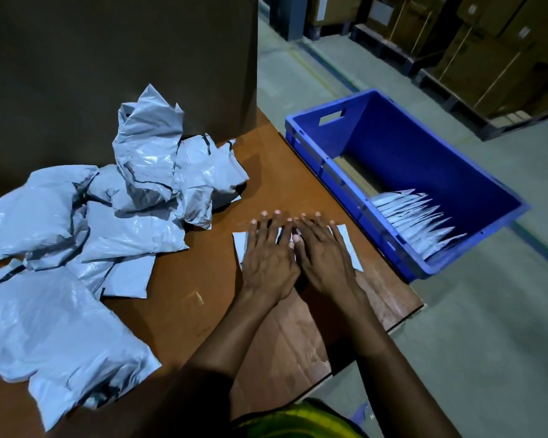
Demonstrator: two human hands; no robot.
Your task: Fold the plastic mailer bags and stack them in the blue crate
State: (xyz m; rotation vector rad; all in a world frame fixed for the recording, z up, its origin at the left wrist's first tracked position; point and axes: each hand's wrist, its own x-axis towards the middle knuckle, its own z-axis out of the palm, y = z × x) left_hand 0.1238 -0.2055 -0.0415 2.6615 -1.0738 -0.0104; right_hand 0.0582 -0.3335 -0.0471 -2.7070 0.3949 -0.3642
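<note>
We pressed the left hand (268, 263) and right hand (325, 263), fingers straight, onto the folded grey plastic mailer bag (239, 245); the blue plastic crate (424, 153) stood at two o'clock.

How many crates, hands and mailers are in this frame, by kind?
Blue crate: 1
Hands: 2 (left hand, right hand), both pressing flat
Folded mailer under the hands: 1
Loose mailers in the pile: overlapping, cannot count
Stacked mailers in the crate: packed, cannot count
Total counted: 4

Folded mailer (349, 249) — middle hidden
</note>
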